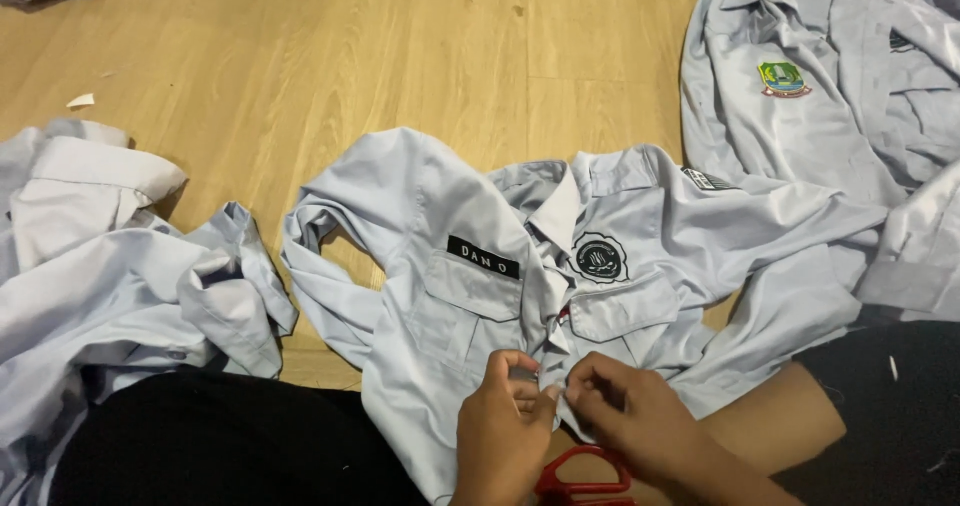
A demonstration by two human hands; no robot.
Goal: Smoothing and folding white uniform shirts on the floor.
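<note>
A pale blue uniform shirt (470, 296) lies front-up across the person's lap and the wooden floor (330, 56), collar away from them. The left hand (505, 421) and right hand (630, 416) meet at the shirt's front placket below the two chest pockets, each with fingertips pinched narrowly on the fabric edge, touching one another. Red-handled scissors (585, 476) rest just beneath the hands. A rumpled heap of similar shirts (110, 266) sits at left; another shirt with a coloured crest (800, 96) lies at upper right.
</note>
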